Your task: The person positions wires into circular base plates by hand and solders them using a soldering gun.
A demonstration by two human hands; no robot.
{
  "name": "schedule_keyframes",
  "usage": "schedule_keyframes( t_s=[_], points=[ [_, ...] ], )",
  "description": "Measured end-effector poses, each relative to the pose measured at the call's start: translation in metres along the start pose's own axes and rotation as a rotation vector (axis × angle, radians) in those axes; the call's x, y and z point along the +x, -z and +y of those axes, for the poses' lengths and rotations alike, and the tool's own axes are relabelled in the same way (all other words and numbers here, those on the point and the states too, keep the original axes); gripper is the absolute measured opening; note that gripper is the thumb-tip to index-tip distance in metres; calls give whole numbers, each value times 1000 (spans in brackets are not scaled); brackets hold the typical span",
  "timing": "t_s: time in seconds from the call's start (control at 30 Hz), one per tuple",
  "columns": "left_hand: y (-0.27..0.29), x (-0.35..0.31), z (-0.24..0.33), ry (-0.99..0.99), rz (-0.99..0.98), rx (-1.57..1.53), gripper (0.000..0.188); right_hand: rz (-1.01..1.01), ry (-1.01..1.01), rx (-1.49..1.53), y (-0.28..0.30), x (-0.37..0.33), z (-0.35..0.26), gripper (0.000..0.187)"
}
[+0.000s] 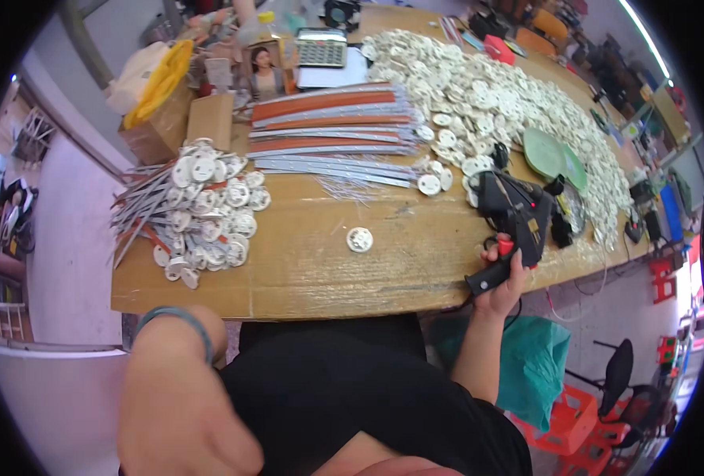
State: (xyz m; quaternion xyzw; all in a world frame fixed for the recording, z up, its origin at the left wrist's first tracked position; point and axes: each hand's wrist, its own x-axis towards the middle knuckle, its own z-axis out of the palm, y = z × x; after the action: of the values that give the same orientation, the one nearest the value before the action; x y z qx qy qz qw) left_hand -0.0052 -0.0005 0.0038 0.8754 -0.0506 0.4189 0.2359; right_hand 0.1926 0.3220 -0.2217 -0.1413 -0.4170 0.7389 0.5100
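1. Grips a black pistol-shaped tool [518,214] in the right hand [504,278], with fingers wrapped round the handle beside a red trigger.
2. Points the handle toward the front edge of the table [312,274], at the right part of the work area; cannot tell any contact between tool body and surface.
3. Has the left hand [209,436] raised close to the camera at lower left, blurred, well apart from the right; cannot tell spread or curled fingers, nor anything held. Wears a blue-green band [179,311] on that arm.
4. Shows a single white disc [359,239] lying flat on the brown surface, between left heap and tool, apart from both.
5. Leaves open room all round that disc, widest toward the front edge.
6. Bounds this room on the left with a heap of white discs and grey strips [209,198], near the table's left edge.
7. Bounds it on the far side with laid-out grey and orange-brown strips [328,119].
8. Closes the far right with a large disc pile [479,87], with a green dish [544,152] in it near the tool.
9. Shows, below the front edge, a teal bag [536,365] beside the right forearm and a red stool [562,424].
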Motion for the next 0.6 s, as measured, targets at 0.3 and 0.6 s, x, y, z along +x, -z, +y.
schedule_keyframes(
  t_s=[0.3,0.6],
  points=[
    [-40,41,-58,53,1253,129,35,19,-45,48,20,-3,9,35],
    [-43,35,-110,235,1059,-29,39,-137,-60,64,28,3,7,43]
  ],
)
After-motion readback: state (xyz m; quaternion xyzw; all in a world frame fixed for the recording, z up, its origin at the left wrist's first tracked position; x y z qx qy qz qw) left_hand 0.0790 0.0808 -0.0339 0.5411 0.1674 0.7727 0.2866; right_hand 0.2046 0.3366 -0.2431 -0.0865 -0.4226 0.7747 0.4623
